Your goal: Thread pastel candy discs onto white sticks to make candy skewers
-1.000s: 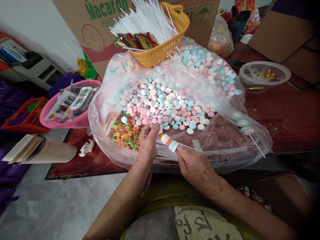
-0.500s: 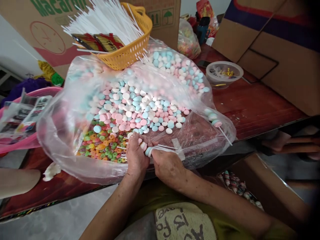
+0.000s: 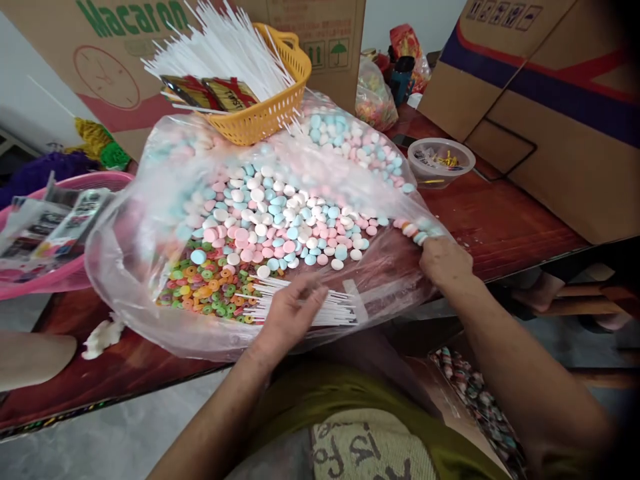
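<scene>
My right hand (image 3: pixel 447 261) is closed at the right edge of the plastic bag, around the end of a candy stick (image 3: pixel 417 230) strung with pastel rounds. Whether a second stick lies against it I cannot tell. Fingers apart, my left hand (image 3: pixel 293 312) hovers over or rests on a bunch of white sticks (image 3: pixel 330 310); nothing shows in it. Beyond the sticks spreads a heap of pink, white and blue round candies (image 3: pixel 280 213). Small coloured ring candies (image 3: pixel 205 287) lie left of the sticks. All sit on the clear plastic bag (image 3: pixel 135 320).
A yellow basket (image 3: pixel 250 127) of white sticks and twist-tie packs stands behind the heap. At left is a pink basket (image 3: pixel 65 280) with printed wrappers. A clear tub (image 3: pixel 440 177) and a big carton (image 3: pixel 500 100) stand right. Wrapped candy sticks (image 3: pixel 480 400) fill a box below.
My hands were together at the white sticks, with a candy stick between them. My right hand has moved right with it to the bag's edge; my left hand has opened.
</scene>
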Demonstrator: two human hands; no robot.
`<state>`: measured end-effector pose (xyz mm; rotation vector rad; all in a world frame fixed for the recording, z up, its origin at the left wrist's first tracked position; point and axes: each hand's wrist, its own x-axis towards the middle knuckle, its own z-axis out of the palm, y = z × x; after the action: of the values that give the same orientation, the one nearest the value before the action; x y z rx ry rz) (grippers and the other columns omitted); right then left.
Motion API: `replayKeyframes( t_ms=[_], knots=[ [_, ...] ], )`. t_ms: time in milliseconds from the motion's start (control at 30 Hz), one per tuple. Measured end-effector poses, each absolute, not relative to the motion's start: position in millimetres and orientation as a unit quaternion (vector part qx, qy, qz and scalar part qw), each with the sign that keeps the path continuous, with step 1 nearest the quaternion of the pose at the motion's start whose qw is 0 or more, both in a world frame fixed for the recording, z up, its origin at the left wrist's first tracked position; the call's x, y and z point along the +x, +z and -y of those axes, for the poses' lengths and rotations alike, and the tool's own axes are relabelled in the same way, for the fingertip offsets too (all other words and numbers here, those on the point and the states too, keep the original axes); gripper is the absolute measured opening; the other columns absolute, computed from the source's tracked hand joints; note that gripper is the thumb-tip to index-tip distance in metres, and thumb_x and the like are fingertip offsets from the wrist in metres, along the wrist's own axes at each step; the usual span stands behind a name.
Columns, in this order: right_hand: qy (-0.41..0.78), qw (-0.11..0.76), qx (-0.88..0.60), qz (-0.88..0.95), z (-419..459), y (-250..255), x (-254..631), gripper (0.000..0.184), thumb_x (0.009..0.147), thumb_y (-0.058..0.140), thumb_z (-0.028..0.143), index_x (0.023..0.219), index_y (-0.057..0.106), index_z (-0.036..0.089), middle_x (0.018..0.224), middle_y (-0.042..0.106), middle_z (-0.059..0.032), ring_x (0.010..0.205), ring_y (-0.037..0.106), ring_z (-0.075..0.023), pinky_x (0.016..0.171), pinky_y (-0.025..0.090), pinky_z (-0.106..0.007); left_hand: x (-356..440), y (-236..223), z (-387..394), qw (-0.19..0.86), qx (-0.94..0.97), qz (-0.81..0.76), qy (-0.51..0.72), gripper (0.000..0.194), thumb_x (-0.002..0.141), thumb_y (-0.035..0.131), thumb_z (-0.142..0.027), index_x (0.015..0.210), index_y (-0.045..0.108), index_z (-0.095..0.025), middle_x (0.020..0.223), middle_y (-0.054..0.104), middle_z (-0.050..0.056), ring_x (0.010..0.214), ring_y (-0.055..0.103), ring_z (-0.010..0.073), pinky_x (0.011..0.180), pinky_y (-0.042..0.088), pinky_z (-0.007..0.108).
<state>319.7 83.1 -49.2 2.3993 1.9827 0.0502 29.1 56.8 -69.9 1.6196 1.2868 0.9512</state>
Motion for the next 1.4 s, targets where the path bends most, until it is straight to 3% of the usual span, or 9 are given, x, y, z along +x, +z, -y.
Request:
replayKeyframes(
  t_ms=[133,300,567,733,933,1033,1133,1300,1400],
  knots=[
    [0.085,0.018,0.757,-0.647,-87.7,-39.6,295.9,0.033,0.086,0.035,0.015,0.094,0.064,0.003,0.100,0.058,-0.0252,0.100,0.047,-0.0343,0.074,0.030,-0.043,32.8,-78.6,-49.8,0.223,0.827,-0.455,0.242,0.017,0.081,0.054,-0.030,0.081,0.065,-0.017,0.087,0.067,0.007,0.084,0.059,0.0201,0.079,0.044,0.036],
    [-0.010,0.023,0.607,-0.794,-92.6,-49.5,213.5,0.027,0.086,0.040,0.023,0.086,0.065,0.014,0.085,0.061,-0.0109,0.080,0.053,-0.0196,0.067,0.033,-0.029,39.2,-70.3,-46.3,0.144,0.913,-0.367,0.101,0.025,0.085,0.048,-0.029,0.068,0.062,-0.017,0.076,0.066,0.004,0.077,0.056,0.0176,0.075,0.040,0.034],
    [-0.009,0.016,0.545,-0.838,-88.1,-54.1,172.5,0.028,0.087,0.038,0.020,0.085,0.065,0.014,0.087,0.058,-0.0119,0.082,0.050,-0.0221,0.063,0.033,-0.030,-27.3,-51.0,-70.1,0.066,0.728,-0.639,0.239,0.010,0.079,0.055,-0.028,0.080,0.061,-0.020,0.072,0.065,0.002,0.067,0.057,0.0170,0.064,0.040,0.028],
    [-0.080,0.026,0.495,-0.865,-85.8,-61.7,135.0,0.027,0.084,0.039,0.010,0.091,0.065,0.013,0.089,0.062,-0.0111,0.083,0.052,-0.0211,0.067,0.035,-0.031,-38.2,-47.6,-87.4,0.084,0.651,-0.716,0.239,0.013,0.078,0.056,-0.031,0.072,0.059,-0.020,0.060,0.059,0.001,0.057,0.054,0.0176,0.055,0.035,0.027],
    [-0.101,0.033,0.455,-0.884,-86.3,-66.1,148.8,0.031,0.088,0.038,0.021,0.076,0.067,0.016,0.084,0.061,-0.0091,0.083,0.052,-0.0211,0.068,0.034,-0.032,-27.5,-61.6,-96.1,0.067,0.717,-0.678,0.147,0.014,0.077,0.055,-0.028,0.083,0.065,-0.020,0.085,0.063,0.007,0.074,0.058,0.0216,0.063,0.040,0.028],
    [-0.086,0.056,0.454,-0.885,-84.7,-63.1,150.9,0.027,0.085,0.040,0.015,0.079,0.066,0.015,0.086,0.061,-0.0100,0.085,0.052,-0.0223,0.068,0.034,-0.032,-30.9,-69.1,-95.2,0.098,0.719,-0.673,0.145,0.014,0.075,0.053,-0.022,0.081,0.065,-0.019,0.093,0.062,0.008,0.078,0.058,0.0221,0.065,0.042,0.030],
    [-0.096,0.051,0.465,-0.879,-85.2,-60.8,151.3,0.025,0.083,0.040,0.011,0.085,0.065,0.014,0.088,0.061,-0.0103,0.086,0.052,-0.0214,0.071,0.034,-0.032,-45.5,-72.0,-88.0,0.183,0.673,-0.663,0.272,0.014,0.075,0.055,-0.023,0.085,0.065,-0.019,0.083,0.064,0.005,0.075,0.058,0.0193,0.068,0.044,0.029],
    [-0.226,-0.036,0.430,-0.873,-97.4,-41.5,161.1,0.028,0.085,0.042,0.020,0.069,0.064,0.016,0.080,0.060,-0.0047,0.077,0.052,-0.0149,0.070,0.036,-0.026,-63.1,-64.8,-75.0,0.403,0.490,-0.631,0.447,0.023,0.070,0.065,-0.033,0.085,0.065,-0.016,0.067,0.062,0.000,0.059,0.057,0.0128,0.058,0.047,0.024],
    [-0.225,-0.042,0.433,-0.872,-109.5,-27.0,149.4,0.031,0.085,0.039,0.017,0.065,0.062,0.015,0.073,0.056,-0.0037,0.063,0.048,-0.0113,0.062,0.035,-0.025,-61.3,-57.6,-74.0,0.443,0.426,-0.611,0.498,0.026,0.067,0.068,-0.035,0.082,0.064,-0.015,0.058,0.059,-0.002,0.050,0.055,0.0105,0.050,0.047,0.022]
  ],
)
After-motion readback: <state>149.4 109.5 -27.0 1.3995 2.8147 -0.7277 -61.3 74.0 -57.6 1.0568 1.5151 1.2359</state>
